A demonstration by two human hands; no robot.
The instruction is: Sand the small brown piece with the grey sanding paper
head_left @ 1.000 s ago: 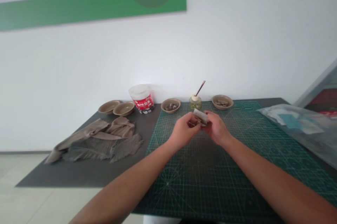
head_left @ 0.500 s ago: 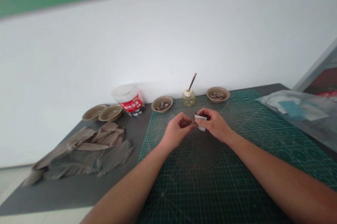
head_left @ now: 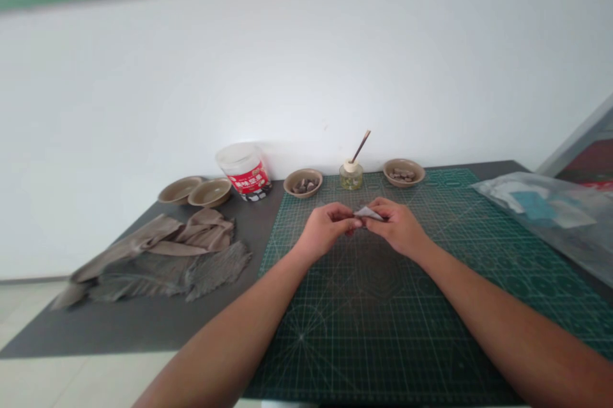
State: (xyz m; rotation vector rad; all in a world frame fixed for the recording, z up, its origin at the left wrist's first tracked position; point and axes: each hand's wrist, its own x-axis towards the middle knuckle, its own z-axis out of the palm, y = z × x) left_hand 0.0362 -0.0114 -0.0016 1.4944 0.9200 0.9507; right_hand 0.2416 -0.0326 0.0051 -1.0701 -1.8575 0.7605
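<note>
A: How do the fingers stand?

B: On the right hand (head_left: 400, 226) I see thumb and fingers nearly closed, with a pale folded piece (head_left: 368, 212) pinched between them. The left hand (head_left: 329, 229) has its thumb and fingers drawn close together, tips at the piece's 9 o'clock end; from my screen I cannot tell whether they grip it or only touch it

A: And where is that piece?

B: Between the 2 hands, over the far half of a green cutting mat (head_left: 383, 331). Paper or cloth, I can't make out. The left forearm (head_left: 239, 331) reaches in from 7 o'clock, the right forearm (head_left: 502, 325) from 5

A: What's around it, taking the wall (head_left: 431, 63) as 12?

B: Near it at 11 I have a squat glass bottle (head_left: 351, 179), a dark stick (head_left: 361, 145) slanting out of its top. At 1 there's a brown bowl (head_left: 405, 164) of brown lumps (head_left: 402, 175); at 10, another bowl (head_left: 302, 195) with dark chunks (head_left: 306, 186)

A: Further out?

B: Past 10, a red-labelled tub (head_left: 249, 178); at 9, 2 overlapping shallow dishes (head_left: 211, 193); between 8 and 9, a rumpled grey-brown cloth (head_left: 158, 267) on the dark tabletop (head_left: 205, 325). At 3 I get a clear plastic bag (head_left: 569, 246) with white and blue contents
</note>
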